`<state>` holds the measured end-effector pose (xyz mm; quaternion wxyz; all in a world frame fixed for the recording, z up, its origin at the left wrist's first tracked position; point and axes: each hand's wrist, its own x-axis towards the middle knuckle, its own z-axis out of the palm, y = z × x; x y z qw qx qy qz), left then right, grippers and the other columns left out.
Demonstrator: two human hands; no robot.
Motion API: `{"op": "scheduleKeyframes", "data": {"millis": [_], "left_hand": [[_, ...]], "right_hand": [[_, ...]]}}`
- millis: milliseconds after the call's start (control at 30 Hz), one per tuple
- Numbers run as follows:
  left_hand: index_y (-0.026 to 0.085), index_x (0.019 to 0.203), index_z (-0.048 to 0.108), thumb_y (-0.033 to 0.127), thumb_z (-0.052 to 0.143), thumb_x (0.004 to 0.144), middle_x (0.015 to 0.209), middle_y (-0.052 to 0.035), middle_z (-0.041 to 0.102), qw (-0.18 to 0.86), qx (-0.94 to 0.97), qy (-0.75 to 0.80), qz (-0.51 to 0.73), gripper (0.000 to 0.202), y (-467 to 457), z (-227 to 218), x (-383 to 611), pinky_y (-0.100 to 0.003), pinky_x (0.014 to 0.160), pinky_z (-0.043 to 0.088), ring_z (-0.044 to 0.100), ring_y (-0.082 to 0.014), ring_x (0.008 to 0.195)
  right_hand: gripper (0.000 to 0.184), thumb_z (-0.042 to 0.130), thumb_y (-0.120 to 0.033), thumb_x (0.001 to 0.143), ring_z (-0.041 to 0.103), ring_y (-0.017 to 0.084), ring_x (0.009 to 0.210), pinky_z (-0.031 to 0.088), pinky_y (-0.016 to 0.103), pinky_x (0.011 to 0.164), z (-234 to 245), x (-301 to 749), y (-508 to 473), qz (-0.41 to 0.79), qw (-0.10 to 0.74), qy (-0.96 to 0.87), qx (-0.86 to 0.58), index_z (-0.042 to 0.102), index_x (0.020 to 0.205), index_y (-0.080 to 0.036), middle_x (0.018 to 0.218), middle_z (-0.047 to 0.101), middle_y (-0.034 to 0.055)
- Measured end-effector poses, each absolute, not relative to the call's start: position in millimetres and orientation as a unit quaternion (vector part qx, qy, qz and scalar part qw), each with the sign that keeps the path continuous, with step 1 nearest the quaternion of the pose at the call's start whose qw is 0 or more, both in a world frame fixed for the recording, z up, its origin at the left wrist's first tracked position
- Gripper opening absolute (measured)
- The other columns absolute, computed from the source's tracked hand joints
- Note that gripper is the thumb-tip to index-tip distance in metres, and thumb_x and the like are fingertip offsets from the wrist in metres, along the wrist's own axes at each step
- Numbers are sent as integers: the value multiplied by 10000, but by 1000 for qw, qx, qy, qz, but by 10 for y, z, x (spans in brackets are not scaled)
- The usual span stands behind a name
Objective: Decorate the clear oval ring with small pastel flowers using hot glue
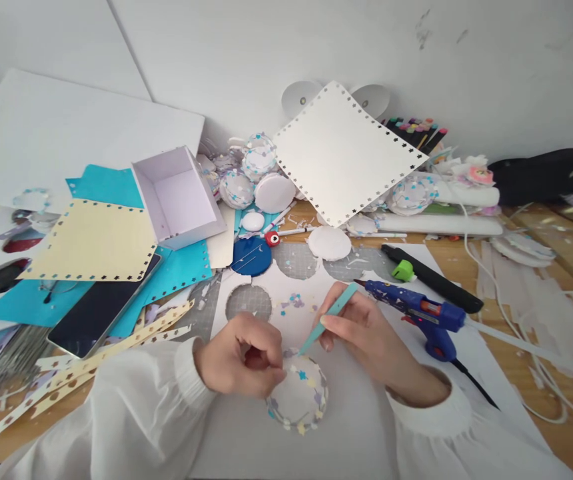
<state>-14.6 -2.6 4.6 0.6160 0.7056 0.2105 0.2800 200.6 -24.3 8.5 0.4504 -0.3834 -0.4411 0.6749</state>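
My left hand [243, 355] has its fingers curled, with thumb and forefinger pinched at the left rim of a round white disc [302, 399]. Small yellow, blue and lilac paper flowers and stars line the edge of this disc. Between the fingers of my right hand [354, 327] is a pair of teal tweezers [334, 311], slanting down so that its tip meets the disc's upper rim. Loose paper shapes [294, 301] lie on the white sheet just beyond my hands. Exactly how the left fingertips grip the rim is partly hidden.
A blue glue gun [419, 307] with a cord lies right of my right hand, beside a black cutter [436, 280]. At left are a phone [104, 307], punched cards [99, 241] and a lilac box [179, 193]. Decorated discs [260, 159] are heaped behind.
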Motion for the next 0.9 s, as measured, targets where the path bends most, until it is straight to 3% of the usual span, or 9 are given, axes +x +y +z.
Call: {"op": "scheduleKeyframes", "data": {"millis": [300,900], "left_hand": [[157,472,473,101,611,651,455,50,365,640,687,221,265,232,-24,44,-144,-239,401,215,295,-55,406],[149,462,487,107,616,647,447,46,385,637,685,235,264,230,-30,43,-136,-227,391,217,299,-50,402]], "right_hand": [[213,700,-324,788,539,84,480,449,251,528,79,1954,-242,689,412,-446,-395,525,757,-208,581,539,-72],[168,676,-302,825,536,77,502,390,219,495,83,1984,-269,685,425,-456,-378,542,812,-203,608,533,-64]]}}
